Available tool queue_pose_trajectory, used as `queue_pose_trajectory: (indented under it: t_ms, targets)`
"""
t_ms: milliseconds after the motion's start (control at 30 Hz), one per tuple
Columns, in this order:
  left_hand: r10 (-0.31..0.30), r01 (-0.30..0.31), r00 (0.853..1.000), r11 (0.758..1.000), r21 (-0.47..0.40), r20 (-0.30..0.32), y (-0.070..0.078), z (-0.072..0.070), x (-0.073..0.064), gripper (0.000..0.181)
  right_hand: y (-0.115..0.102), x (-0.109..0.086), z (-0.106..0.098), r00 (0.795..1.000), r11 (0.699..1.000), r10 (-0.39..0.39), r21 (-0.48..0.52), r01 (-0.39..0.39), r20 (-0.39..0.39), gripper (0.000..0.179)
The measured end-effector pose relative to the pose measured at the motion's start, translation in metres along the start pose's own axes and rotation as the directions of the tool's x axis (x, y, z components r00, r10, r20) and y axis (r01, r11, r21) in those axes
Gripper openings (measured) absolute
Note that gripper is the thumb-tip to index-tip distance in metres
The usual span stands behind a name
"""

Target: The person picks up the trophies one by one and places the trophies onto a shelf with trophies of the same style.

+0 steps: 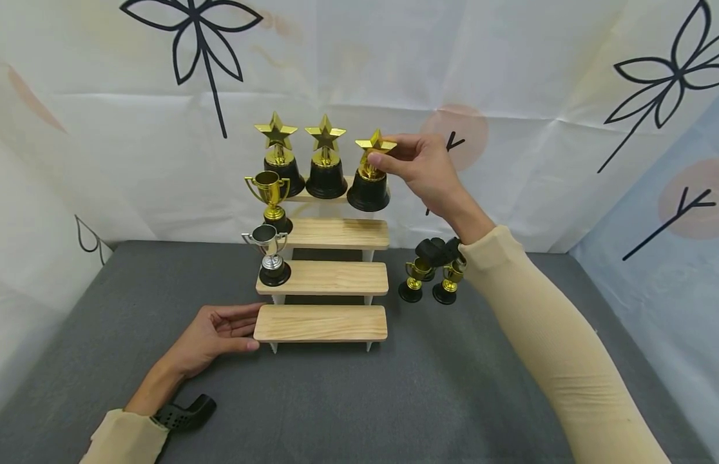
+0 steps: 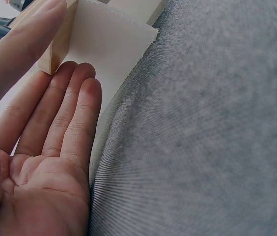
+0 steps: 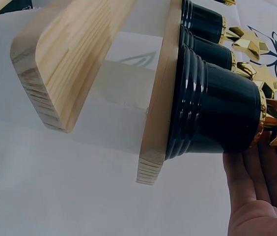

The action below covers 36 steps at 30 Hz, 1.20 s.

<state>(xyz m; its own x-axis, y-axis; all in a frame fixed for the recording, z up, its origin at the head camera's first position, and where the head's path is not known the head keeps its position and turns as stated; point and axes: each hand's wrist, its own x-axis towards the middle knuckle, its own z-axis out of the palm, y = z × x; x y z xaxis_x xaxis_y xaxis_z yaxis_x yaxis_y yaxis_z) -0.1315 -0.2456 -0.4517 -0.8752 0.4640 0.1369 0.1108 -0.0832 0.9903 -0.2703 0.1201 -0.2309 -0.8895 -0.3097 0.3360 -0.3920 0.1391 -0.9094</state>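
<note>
My right hand (image 1: 431,171) pinches a gold star trophy (image 1: 369,183) with a black base by its star, at the right end of the top step. In the right wrist view that trophy's base (image 3: 222,108) is against the top board (image 3: 158,103); whether its weight rests there I cannot tell. Two matching star trophies (image 1: 326,177) stand to its left. My left hand (image 1: 205,338) has its fingers extended at the left end of the lowest step (image 1: 321,324) of a wooden tiered stand. Up close, its fingertips (image 2: 87,88) touch or nearly touch the board's end.
A gold cup trophy (image 1: 270,190) stands at the left of the second step from the top, a silver cup trophy (image 1: 272,248) one step below. Small gold cup trophies (image 1: 414,280) stand on the grey tabletop (image 1: 452,386) right of the stand, partly hidden by the wrist camera. A patterned cloth (image 1: 365,58) hangs behind.
</note>
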Motion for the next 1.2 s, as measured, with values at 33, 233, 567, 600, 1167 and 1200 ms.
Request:
queue_pose_trajectory:
  t_ms: [33,233,567,600,1167,1200]
  targets:
    - [0.003,-0.003,1.0,1.0,-0.004,0.003,0.0,0.0,0.0,0.068,0.0,0.001,0.0,1.0,1.0,0.001,0.003,-0.001,0.001,0.03]
    - [0.007,-0.006,1.0,1.0,-0.015,0.013,0.001,0.0,0.0,0.069,0.001,0.004,-0.002,1.0,1.0,0.007,0.013,-0.007,0.009,0.029]
    - [0.001,-0.001,1.0,1.0,-0.01,0.005,0.002,0.001,0.0,0.069,0.002,0.009,-0.003,1.0,1.0,0.019,0.013,-0.019,0.005,0.029]
    - [0.0,0.0,1.0,1.0,-0.008,0.004,0.002,0.001,0.0,0.069,0.002,0.009,-0.003,1.0,1.0,0.022,0.012,-0.022,0.004,0.029]
    - [-0.006,0.006,1.0,1.0,0.015,-0.007,0.001,0.0,-0.001,0.068,0.008,0.018,-0.007,1.0,0.999,0.028,0.031,-0.028,0.01,0.028]
    - [-0.006,0.006,1.0,1.0,0.013,-0.005,0.001,0.0,-0.001,0.068,0.008,0.019,-0.007,1.0,0.999,0.028,0.029,-0.028,0.008,0.028]
